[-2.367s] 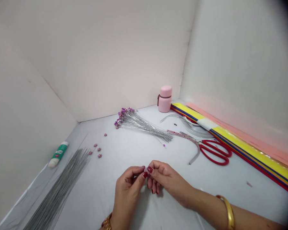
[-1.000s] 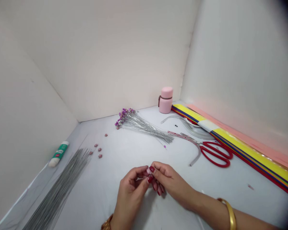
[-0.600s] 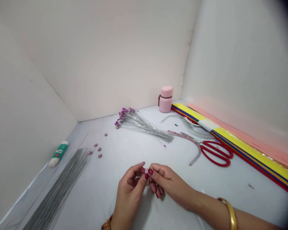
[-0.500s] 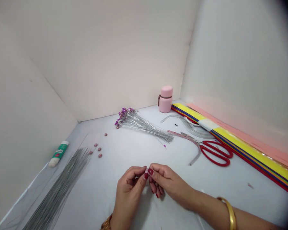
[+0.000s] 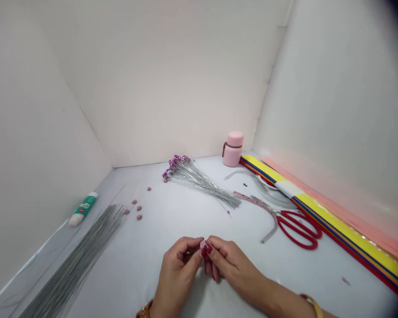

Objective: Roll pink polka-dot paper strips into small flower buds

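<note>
Lowered since a moment ago, the forefinger of my left hand (image 5: 177,269) meets the small pink piece (image 5: 202,244), pinched against my thumb over the white table (image 5: 175,216). My right hand (image 5: 230,265) grips its other side, thumbs close together. Beyond lie pink stars (image 5: 139,217), purple-tipped silver wires (image 5: 204,182) and, rightward, red-handled scissors (image 5: 300,229).
</note>
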`<state>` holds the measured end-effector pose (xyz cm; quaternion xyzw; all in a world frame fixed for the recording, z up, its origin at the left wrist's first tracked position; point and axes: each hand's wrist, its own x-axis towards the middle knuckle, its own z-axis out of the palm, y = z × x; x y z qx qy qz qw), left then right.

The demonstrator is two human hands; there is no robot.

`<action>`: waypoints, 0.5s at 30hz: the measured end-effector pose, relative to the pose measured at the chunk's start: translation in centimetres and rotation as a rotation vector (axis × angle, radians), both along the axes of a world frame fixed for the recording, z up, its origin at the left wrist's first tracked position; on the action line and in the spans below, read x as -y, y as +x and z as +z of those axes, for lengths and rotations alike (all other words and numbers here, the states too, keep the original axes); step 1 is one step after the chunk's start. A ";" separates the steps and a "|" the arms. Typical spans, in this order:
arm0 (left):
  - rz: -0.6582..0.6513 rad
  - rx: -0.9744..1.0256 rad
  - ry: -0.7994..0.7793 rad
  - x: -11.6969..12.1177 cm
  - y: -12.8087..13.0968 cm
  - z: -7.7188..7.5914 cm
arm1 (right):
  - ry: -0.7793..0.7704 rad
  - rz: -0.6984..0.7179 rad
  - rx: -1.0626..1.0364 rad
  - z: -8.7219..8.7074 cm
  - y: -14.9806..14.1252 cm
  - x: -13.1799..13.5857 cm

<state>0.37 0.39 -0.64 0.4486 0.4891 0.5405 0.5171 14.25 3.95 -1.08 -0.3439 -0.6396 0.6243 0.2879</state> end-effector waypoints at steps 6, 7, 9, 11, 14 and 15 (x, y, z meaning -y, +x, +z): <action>0.013 0.009 0.011 0.0 -0.1 0.5 | -0.107 0.010 -0.031 -0.2 -0.1 -0.1; 0.019 0.013 0.017 0.0 -0.1 0.5 | -0.091 -0.010 -0.027 -0.2 -0.1 -0.1; 0.029 0.016 0.033 0.1 0.0 0.6 | -0.054 -0.051 -0.018 0.1 -0.2 0.0; 0.030 0.009 0.051 0.2 0.0 0.5 | -0.036 -0.072 -0.023 0.3 -0.3 0.1; 0.035 0.007 0.064 0.3 -0.1 0.5 | -0.051 -0.046 -0.025 0.5 -0.3 0.0; 0.040 0.012 0.063 0.3 -0.3 0.5 | -0.058 -0.024 -0.024 0.6 -0.2 -0.2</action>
